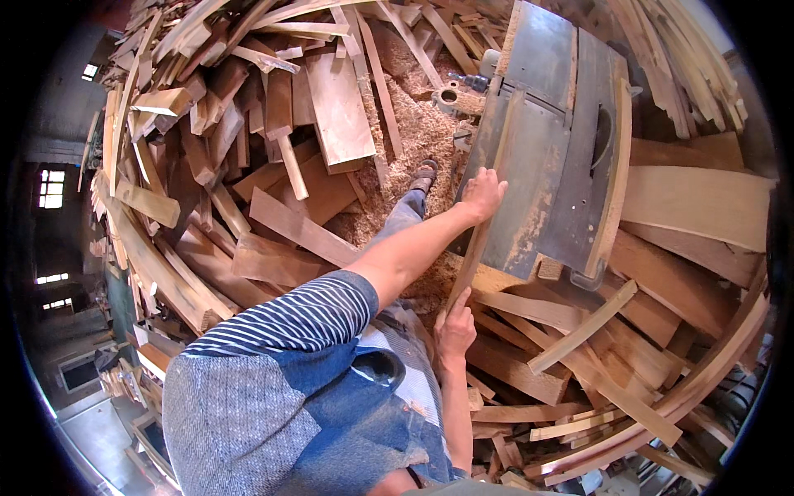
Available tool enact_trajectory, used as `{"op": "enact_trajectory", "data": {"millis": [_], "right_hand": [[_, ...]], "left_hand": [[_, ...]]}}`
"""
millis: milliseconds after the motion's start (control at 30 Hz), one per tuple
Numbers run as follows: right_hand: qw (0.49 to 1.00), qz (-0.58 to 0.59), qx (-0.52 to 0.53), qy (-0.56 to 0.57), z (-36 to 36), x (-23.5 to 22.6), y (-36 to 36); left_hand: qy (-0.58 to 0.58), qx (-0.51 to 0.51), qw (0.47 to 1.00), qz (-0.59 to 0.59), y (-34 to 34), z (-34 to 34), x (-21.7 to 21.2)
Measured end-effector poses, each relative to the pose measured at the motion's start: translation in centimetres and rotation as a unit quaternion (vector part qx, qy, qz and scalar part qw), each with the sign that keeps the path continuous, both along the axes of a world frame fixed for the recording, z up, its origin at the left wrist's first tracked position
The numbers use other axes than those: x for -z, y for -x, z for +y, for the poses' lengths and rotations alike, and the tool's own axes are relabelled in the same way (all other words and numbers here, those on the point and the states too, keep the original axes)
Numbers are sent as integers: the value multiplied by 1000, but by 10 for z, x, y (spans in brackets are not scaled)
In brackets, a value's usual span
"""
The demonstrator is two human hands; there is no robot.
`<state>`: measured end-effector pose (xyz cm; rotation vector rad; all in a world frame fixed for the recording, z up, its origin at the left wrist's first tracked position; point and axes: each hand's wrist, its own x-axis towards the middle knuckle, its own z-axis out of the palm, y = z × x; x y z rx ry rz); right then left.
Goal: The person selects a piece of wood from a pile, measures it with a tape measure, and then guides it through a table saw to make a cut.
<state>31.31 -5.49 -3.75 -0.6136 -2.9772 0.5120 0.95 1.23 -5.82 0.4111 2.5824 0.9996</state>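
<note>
A long, narrow wooden strip (pixel 472 258) lies along the left edge of the grey metal table (pixel 529 165) of a woodworking machine, its near end sticking out past the table toward me. My left hand (pixel 484 196) is closed over the strip about halfway along, with the knuckles up. Nearer my body, my right hand (pixel 455 327) grips the strip's near end, its thumb and fingers wrapped round it. The strip's underside is hidden.
Piled boards and offcuts (pixel 339 107) crowd the left. More boards (pixel 695 202) lie right of the machine and near its front. Wood shavings (pixel 413 99) cover the floor around my sandalled foot (pixel 423 175). A metal fitting (pixel 449 97) juts from the machine's left side.
</note>
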Motion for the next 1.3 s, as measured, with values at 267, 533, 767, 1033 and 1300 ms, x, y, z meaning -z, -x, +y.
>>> {"op": "enact_trajectory", "data": {"millis": [267, 533, 767, 1033, 1300], "right_hand": [[999, -9, 20, 27, 16, 5, 30], [999, 30, 45, 3, 37, 14, 73], [999, -18, 50, -12, 39, 8, 82], [997, -8, 65, 51, 57, -23, 140], [995, -3, 97, -17, 73, 7, 207]], "left_hand": [[19, 10, 999, 28, 33, 19, 7], [45, 19, 998, 47, 81, 45, 9], [23, 28, 999, 38, 93, 45, 10], [-1, 6, 1000, 3, 91, 45, 8], [-26, 3, 998, -50, 89, 42, 3]]}}
